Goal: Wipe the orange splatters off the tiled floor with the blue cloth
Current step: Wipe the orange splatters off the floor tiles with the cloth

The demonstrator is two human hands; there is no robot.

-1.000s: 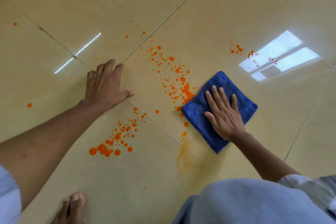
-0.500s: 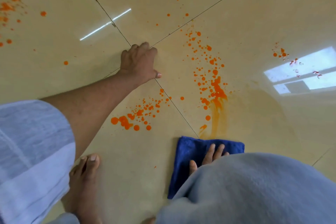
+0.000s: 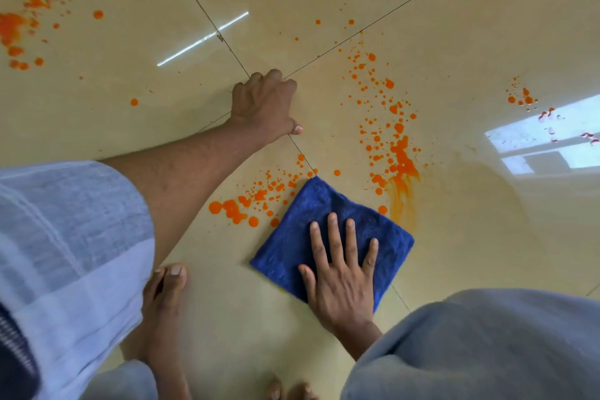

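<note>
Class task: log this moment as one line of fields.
right hand: flat on blue cloth | left hand: braced on floor | orange splatters: remain

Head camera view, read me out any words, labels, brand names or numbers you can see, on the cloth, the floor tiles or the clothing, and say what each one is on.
None: no readable text in this view.
Folded blue terry cloth under the right hand: no tag or label visible.
Glossy beige floor tiles: only orange splatters and reflections.
Pale blue-grey clothing: plain, no print.
</note>
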